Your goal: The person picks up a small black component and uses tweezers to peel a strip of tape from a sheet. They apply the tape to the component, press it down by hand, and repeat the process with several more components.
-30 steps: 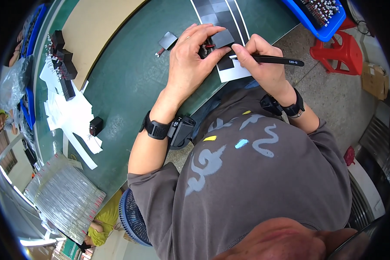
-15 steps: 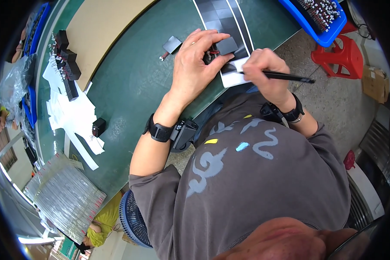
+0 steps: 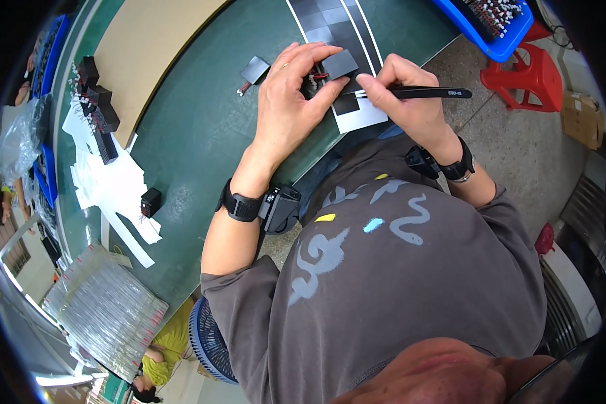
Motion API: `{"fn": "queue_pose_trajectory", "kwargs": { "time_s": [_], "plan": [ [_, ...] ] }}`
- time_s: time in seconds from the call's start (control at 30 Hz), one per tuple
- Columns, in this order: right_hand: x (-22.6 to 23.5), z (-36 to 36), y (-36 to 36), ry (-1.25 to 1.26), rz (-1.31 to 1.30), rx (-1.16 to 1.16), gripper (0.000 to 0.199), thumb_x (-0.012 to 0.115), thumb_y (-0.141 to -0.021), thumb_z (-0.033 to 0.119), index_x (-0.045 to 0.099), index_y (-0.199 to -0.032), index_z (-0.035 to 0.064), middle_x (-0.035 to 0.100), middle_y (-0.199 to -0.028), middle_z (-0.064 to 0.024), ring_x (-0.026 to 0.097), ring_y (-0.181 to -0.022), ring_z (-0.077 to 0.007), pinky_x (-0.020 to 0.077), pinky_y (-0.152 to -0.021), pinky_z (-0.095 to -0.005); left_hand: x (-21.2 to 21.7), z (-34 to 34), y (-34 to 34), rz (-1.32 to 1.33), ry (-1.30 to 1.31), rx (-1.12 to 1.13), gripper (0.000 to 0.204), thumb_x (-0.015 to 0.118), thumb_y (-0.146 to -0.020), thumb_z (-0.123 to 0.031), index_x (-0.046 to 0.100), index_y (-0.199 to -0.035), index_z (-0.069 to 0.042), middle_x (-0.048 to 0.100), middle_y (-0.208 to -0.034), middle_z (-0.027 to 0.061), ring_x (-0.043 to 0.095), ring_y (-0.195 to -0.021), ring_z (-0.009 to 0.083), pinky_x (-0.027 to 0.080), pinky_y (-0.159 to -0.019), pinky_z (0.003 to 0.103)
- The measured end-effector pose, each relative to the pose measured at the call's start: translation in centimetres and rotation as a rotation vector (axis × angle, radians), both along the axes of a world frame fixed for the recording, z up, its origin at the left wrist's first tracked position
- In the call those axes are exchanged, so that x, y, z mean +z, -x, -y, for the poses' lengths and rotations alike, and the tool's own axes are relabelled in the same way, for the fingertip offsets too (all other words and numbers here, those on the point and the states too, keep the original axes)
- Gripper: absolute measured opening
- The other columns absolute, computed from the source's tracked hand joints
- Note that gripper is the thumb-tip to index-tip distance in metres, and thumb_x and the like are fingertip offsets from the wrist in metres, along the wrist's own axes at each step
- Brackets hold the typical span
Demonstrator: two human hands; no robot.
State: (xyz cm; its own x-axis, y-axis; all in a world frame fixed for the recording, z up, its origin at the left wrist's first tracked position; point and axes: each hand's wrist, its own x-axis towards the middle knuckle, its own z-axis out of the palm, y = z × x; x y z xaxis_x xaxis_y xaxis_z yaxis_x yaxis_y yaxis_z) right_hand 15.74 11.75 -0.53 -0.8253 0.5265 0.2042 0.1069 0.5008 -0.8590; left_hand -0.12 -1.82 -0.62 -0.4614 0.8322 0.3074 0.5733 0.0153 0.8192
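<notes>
Left hand (image 3: 291,101) fingers pinch a small black component (image 3: 330,67); right hand (image 3: 407,97) fingers grip black tweezers (image 3: 417,93), tips beside the left thumb. Steady both wrists on the green surface (image 3: 202,135).

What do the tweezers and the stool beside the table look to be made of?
The tweezers in the right hand look like metal with a matte black coating: thin, straight, tapering to a bare pale tip. The stool looks like moulded plastic: uniform glossy red, with one-piece rounded legs. Neither is certain by look alone.
</notes>
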Motion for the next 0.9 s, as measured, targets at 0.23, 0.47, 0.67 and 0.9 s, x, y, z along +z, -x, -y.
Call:
{"fn": "queue_pose_trajectory", "kwargs": {
  "time_s": [0.23, 0.47, 0.67, 0.9],
  "plan": [
    [0.3, 0.9, -1.0, 0.312, -0.333, 0.152, 0.026, 0.068, -0.095, 0.009, 0.052, -0.076, 0.0072, 0.058, -0.07, -0.0005, 0.05, -0.061, -0.0078, 0.0384, -0.057, -0.0229, -0.1, 0.0, 0.0, 0.007, 0.001, -0.025, 0.035, 0.078, -0.079, -0.013, 0.069, -0.113, -0.008, 0.071, -0.111, 0.0095, 0.065, -0.11, 0.0294, 0.042, -0.112, 0.046],
    [0.3, -3.1, 2.3, 0.634, -0.279, 0.076, 0.031, 0.062, -0.102, 0.023, 0.051, -0.076, 0.0096, 0.055, -0.069, 0.0014, 0.044, -0.059, -0.0045, 0.0361, -0.055, -0.0221, -0.1, 0.2, 0.1, -0.032, 0.021, -0.036, 0.038, 0.08, -0.077, -0.016, 0.071, -0.113, -0.009, 0.07, -0.113, 0.0116, 0.064, -0.114, 0.0304, 0.041, -0.113, 0.046],
    [-0.1, -5.0, 2.9, 0.603, -0.1, 0.131, 0.033, 0.061, -0.103, 0.028, 0.051, -0.076, 0.0114, 0.053, -0.066, 0.0034, 0.041, -0.057, -0.0012, 0.0325, -0.053, -0.0194, -0.3, 0.1, 0.2, -0.037, 0.026, -0.022, 0.039, 0.082, -0.076, -0.019, 0.073, -0.113, -0.011, 0.07, -0.114, 0.0133, 0.063, -0.116, 0.031, 0.04, -0.113, 0.047],
    [-0.2, -4.7, 3.3, 0.556, -0.095, 0.127, 0.032, 0.062, -0.102, 0.027, 0.052, -0.075, 0.0115, 0.056, -0.066, 0.0035, 0.045, -0.056, -0.0007, 0.0332, -0.052, -0.0168, -0.3, 0.2, 0.1, -0.032, 0.048, -0.024, 0.038, 0.081, -0.076, -0.018, 0.073, -0.113, -0.012, 0.069, -0.117, 0.0135, 0.061, -0.119, 0.0311, 0.04, -0.113, 0.047]
  ]
}}
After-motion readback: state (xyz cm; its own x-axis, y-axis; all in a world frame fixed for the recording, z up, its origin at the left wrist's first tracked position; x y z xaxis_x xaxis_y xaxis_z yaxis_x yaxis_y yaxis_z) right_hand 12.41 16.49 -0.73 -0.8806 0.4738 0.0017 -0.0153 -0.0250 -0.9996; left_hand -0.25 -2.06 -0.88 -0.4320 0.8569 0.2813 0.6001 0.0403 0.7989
